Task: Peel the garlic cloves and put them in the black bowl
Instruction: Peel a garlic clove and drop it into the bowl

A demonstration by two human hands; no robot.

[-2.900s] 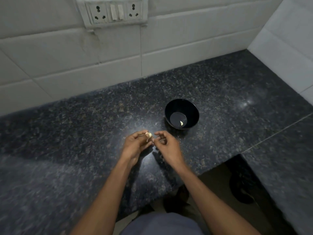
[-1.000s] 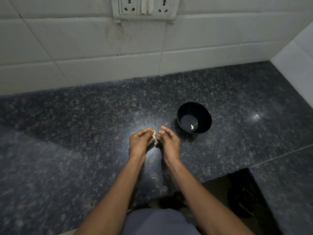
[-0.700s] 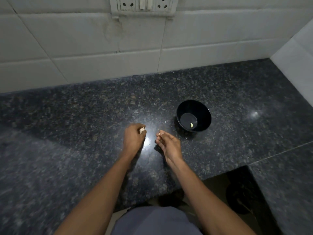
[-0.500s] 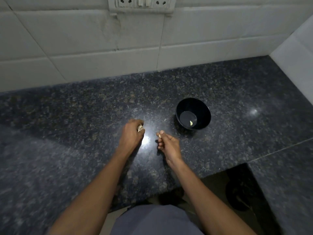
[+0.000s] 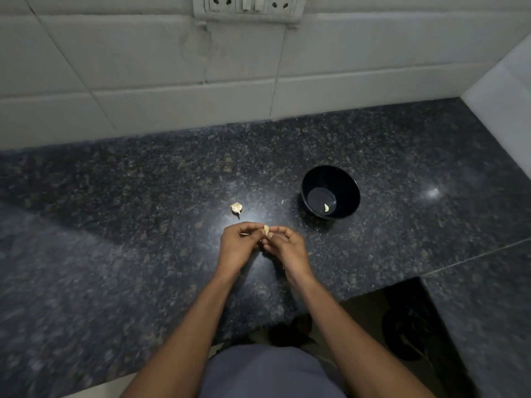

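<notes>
Holding 1 small garlic clove [image 5: 266, 230] between them, the left hand [image 5: 238, 246] and right hand [image 5: 287, 247] meet above the dark granite counter [image 5: 115, 225], fingertips of both curled in and pinching the clove from either side. Change from 0.5 s ago: the hands were then apart, the left clutching a pale clump and the right pinching a small piece; now they are together, and the garlic clump [image 5: 236, 208] lies on the counter just beyond the left hand, touching neither hand. From the left hand a thin pale sliver sticks out sideways; whether it is skin or stem cannot be told. The black bowl [image 5: 344, 182] stands upright on the counter to the right of and beyond the hands, near them but apart, as before. Inside it, on the flat bottom, lies the peeled clove [image 5: 326, 207], the same one seen earlier. Count: 2 hands, 1 clove held, 1 clump on the counter, 1 clove in the bowl, 1 bowl. Behind, the white tiled wall [image 5: 172, 67] carries 1 socket plate [image 5: 247, 7] at the top edge, with 2 sockets partly in view. 2 bare forearms enter from the bottom of the head view.
</notes>
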